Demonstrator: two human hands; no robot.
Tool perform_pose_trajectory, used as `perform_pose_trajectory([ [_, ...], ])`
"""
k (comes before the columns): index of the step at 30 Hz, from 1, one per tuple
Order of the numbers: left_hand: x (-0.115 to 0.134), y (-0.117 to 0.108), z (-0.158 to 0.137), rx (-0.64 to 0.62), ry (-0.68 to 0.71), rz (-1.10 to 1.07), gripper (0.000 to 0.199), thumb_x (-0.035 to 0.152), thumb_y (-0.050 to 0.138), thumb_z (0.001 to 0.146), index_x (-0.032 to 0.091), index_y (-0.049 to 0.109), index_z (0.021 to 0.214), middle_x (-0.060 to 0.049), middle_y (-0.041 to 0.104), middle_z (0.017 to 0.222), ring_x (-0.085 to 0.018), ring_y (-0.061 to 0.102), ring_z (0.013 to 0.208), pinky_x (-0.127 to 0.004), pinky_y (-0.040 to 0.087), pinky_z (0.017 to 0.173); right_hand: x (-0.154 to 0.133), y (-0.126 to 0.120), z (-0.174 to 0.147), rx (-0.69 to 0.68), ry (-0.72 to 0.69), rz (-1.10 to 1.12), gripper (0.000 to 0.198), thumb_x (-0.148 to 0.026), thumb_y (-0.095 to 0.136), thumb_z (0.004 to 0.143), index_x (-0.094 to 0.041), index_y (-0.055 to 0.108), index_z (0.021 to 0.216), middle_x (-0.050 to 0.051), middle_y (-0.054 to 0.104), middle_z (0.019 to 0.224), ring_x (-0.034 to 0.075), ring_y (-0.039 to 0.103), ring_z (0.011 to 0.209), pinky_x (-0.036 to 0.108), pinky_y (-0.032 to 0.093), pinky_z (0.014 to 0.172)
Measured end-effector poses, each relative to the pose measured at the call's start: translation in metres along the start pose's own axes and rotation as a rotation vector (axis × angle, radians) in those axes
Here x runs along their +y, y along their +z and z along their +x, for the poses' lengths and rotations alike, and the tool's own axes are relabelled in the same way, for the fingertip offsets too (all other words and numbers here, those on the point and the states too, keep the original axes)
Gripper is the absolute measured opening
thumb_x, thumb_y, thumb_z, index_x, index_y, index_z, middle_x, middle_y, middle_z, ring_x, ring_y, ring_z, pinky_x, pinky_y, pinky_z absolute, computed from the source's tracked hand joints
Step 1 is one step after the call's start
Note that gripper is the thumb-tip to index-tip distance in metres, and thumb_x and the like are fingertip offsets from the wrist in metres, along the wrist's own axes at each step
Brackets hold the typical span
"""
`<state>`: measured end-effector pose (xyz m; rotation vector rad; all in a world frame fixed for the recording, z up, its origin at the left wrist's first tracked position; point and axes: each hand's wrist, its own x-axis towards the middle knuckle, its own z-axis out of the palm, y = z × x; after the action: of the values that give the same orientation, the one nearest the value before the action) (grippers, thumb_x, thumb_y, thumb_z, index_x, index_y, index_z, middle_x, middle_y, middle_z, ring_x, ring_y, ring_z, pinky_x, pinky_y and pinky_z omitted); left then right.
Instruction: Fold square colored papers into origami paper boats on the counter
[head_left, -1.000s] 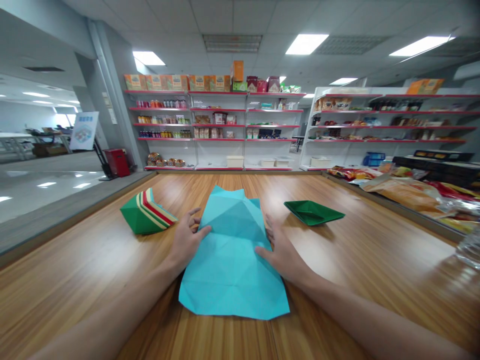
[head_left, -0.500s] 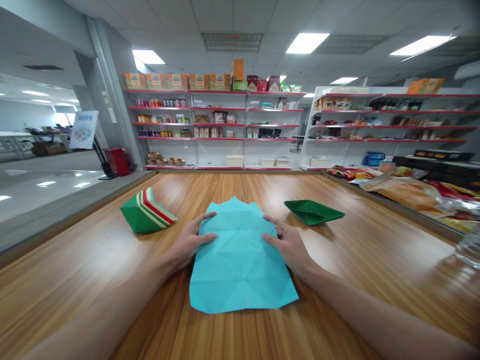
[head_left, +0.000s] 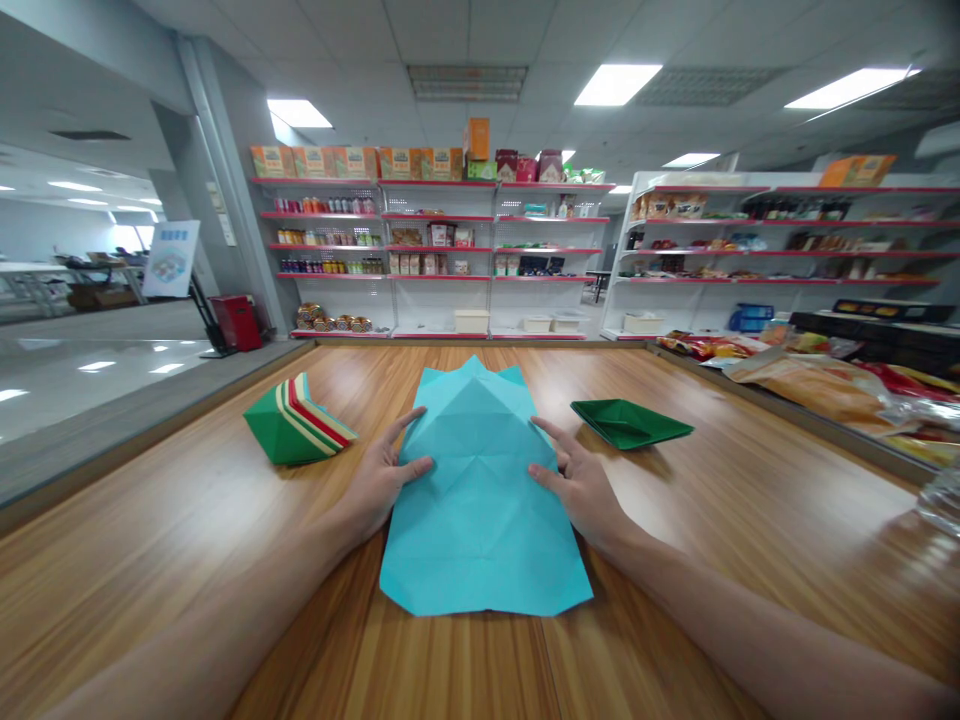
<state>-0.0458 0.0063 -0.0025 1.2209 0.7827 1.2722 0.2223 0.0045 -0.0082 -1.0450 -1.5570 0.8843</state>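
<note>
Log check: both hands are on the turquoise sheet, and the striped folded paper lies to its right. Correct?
Wrong side: the head view shows the striped folded paper left of the turquoise sheet. The left hand and right hand are on the sheet.

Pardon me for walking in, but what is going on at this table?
A person has both hands on a creased blue sheet, the left hand at its left edge and the right hand at its right, thumbs on top. Its far end rises to a point. On the table, a striped folded piece sits to the left and a green folded piece to the right.
</note>
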Motion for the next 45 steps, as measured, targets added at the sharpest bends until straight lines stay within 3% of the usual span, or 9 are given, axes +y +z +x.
perform_pose_trajectory([
  [4, -0.007, -0.006, 0.002, 0.056, 0.006, 0.022, 0.073, 0.027, 0.076, 0.071, 0.026, 0.044, 0.137, -0.007, 0.07, 0.102, -0.019, 0.068, 0.073, -0.033, 0.057, 0.067, -0.004, 0.0, -0.003, 0.009, -0.088, -0.208, 0.054, -0.029, 0.061, 0.079, -0.025, 0.052, 0.132, -0.004, 0.056, 0.067, 0.011, 0.044, 0.054, 0.024, 0.04, 0.054],
  [8, -0.008, -0.009, 0.002, 0.083, -0.026, 0.165, 0.055, 0.033, 0.076, 0.07, 0.02, 0.061, 0.121, -0.009, 0.067, 0.113, -0.019, 0.067, 0.08, -0.03, 0.055, 0.068, -0.005, -0.002, -0.005, -0.044, -0.091, -0.218, 0.045, -0.024, 0.057, 0.079, -0.026, 0.06, 0.123, -0.001, 0.063, 0.082, 0.012, 0.046, 0.059, 0.025, 0.04, 0.056],
  [14, 0.002, -0.004, -0.002, -0.038, -0.056, 0.251, 0.064, 0.032, 0.078, 0.068, 0.025, 0.056, 0.127, -0.008, 0.062, 0.124, -0.023, 0.066, 0.091, -0.037, 0.055, 0.078, -0.002, -0.006, -0.004, -0.042, -0.033, -0.162, 0.046, -0.026, 0.062, 0.074, -0.023, 0.063, 0.119, 0.0, 0.063, 0.077, 0.013, 0.048, 0.06, 0.025, 0.042, 0.054],
  [29, 0.0, -0.005, -0.003, 0.011, -0.008, 0.302, 0.062, 0.034, 0.078, 0.067, 0.023, 0.058, 0.125, -0.007, 0.066, 0.116, -0.02, 0.064, 0.086, -0.034, 0.053, 0.076, 0.0, -0.005, -0.003, -0.039, 0.042, 0.068, 0.048, -0.026, 0.069, 0.068, -0.02, 0.065, 0.116, 0.002, 0.069, 0.086, 0.015, 0.057, 0.066, 0.027, 0.047, 0.058],
  [36, 0.002, -0.008, -0.001, 0.051, 0.041, 0.4, 0.071, 0.037, 0.076, 0.067, 0.022, 0.051, 0.132, -0.004, 0.068, 0.104, -0.017, 0.062, 0.076, -0.028, 0.05, 0.069, 0.0, -0.005, 0.001, -0.122, 0.142, 0.331, 0.069, -0.023, 0.074, 0.063, -0.021, 0.054, 0.129, 0.003, 0.069, 0.097, 0.016, 0.06, 0.073, 0.027, 0.047, 0.062],
  [41, 0.004, -0.008, 0.001, 0.074, 0.113, 0.651, 0.059, 0.044, 0.071, 0.072, 0.021, 0.058, 0.125, -0.003, 0.068, 0.103, -0.018, 0.06, 0.08, -0.025, 0.046, 0.067, 0.002, -0.01, 0.003, -0.06, 0.076, 0.039, 0.056, -0.028, 0.07, 0.068, -0.019, 0.06, 0.122, 0.0, 0.065, 0.076, 0.012, 0.051, 0.057, 0.024, 0.039, 0.051],
  [45, 0.001, -0.008, 0.003, 0.148, 0.17, 0.89, 0.046, 0.049, 0.065, 0.075, 0.022, 0.068, 0.113, -0.001, 0.067, 0.081, -0.016, 0.054, 0.067, -0.024, 0.04, 0.059, -0.001, -0.011, 0.003, 0.028, 0.01, -0.304, 0.037, -0.032, 0.068, 0.072, -0.021, 0.07, 0.107, -0.003, 0.052, 0.054, 0.011, 0.04, 0.049, 0.024, 0.029, 0.046],
])
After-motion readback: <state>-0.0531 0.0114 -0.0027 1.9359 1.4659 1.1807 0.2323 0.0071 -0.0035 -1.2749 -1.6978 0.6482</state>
